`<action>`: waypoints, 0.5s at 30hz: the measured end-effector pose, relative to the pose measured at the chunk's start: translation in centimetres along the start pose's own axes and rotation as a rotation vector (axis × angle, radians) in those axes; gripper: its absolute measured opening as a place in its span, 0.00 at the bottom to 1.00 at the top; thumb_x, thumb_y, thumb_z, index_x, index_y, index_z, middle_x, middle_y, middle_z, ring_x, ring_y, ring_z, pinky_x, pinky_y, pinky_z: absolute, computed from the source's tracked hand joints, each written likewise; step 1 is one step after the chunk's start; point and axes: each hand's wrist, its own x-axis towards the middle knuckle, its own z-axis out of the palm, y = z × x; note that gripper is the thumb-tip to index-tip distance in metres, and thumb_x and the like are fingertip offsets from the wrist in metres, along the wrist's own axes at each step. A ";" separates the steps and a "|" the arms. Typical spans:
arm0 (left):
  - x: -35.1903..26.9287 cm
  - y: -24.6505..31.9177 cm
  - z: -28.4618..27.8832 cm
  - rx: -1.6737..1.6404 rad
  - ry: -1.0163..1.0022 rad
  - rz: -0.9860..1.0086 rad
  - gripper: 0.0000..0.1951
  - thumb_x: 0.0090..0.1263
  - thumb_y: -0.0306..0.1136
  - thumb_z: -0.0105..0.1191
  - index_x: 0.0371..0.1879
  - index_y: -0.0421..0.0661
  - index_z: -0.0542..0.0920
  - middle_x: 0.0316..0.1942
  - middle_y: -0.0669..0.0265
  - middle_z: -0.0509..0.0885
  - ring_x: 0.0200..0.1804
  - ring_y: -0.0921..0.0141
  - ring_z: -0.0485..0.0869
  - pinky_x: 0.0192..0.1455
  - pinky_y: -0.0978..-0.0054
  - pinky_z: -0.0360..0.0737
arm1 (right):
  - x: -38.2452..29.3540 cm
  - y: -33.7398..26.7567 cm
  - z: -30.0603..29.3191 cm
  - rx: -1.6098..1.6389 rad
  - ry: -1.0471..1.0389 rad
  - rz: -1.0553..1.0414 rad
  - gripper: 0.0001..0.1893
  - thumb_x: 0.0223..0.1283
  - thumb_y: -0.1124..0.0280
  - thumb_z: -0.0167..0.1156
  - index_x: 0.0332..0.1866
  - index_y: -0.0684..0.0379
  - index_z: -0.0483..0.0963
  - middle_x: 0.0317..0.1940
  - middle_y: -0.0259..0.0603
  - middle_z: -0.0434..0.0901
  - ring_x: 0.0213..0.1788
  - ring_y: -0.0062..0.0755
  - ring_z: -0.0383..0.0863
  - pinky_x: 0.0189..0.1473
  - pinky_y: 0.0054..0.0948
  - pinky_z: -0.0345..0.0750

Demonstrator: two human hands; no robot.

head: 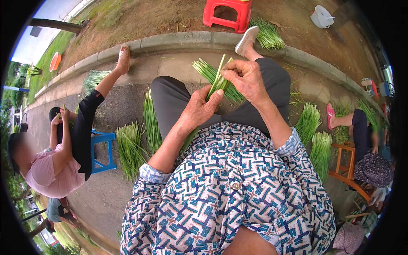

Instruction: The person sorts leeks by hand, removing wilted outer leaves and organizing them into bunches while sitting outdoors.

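My left hand [204, 106] is closed around a small bunch of long green stalks [220, 78], their pale ends pointing up and away from me. The leafy part runs back under my left forearm. At the upper part of the bunch, the bent fingers and thumb of my right hand [244, 78] pinch near the pale ends; whether they grip a stalk cannot be told. Just behind both hands, a pile of similar stalks [207, 70] lies on the ground between my legs, partly hidden by them.
More stalk bundles lie left [130, 149] and right [320, 153]. A red plastic stool [228, 24] stands beyond the concrete curb [178, 41]. On the left a person in pink [55, 172] sits on a blue stool [103, 151]; another sits right near a wooden chair [349, 159].
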 end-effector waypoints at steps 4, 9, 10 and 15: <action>-0.3 0.9 -0.6 -0.229 -0.082 -0.179 0.19 0.71 0.49 0.42 0.33 0.42 0.72 0.20 0.71 0.72 0.18 0.81 0.66 0.17 0.84 0.63 | -0.6 0.0 0.2 0.205 0.006 0.086 0.04 0.53 0.78 0.58 0.29 0.68 0.76 0.18 0.30 0.75 0.19 0.10 0.67 0.21 0.14 0.64; -0.3 0.7 -0.9 -0.357 -0.086 -0.254 0.20 0.73 0.49 0.39 0.35 0.42 0.73 0.22 0.68 0.74 0.17 0.80 0.67 0.17 0.84 0.63 | -1.1 0.1 -1.8 0.660 -0.005 0.240 0.04 0.56 0.78 0.57 0.36 0.66 0.76 0.19 0.30 0.74 0.18 0.13 0.68 0.20 0.13 0.63; -0.3 0.8 -1.0 -0.354 -0.083 -0.244 0.20 0.73 0.49 0.38 0.35 0.42 0.73 0.22 0.68 0.74 0.17 0.80 0.67 0.17 0.84 0.63 | -1.0 0.5 -2.4 0.651 0.066 0.208 0.05 0.56 0.78 0.56 0.36 0.66 0.76 0.19 0.30 0.73 0.16 0.15 0.68 0.19 0.13 0.63; -0.3 0.8 -0.9 -0.303 -0.069 -0.198 0.21 0.73 0.49 0.37 0.37 0.41 0.75 0.20 0.68 0.74 0.15 0.79 0.66 0.16 0.83 0.63 | -0.9 1.2 -8.8 -0.046 0.448 0.129 0.09 0.59 0.76 0.54 0.42 0.67 0.76 0.23 0.32 0.74 0.23 0.16 0.69 0.30 0.17 0.70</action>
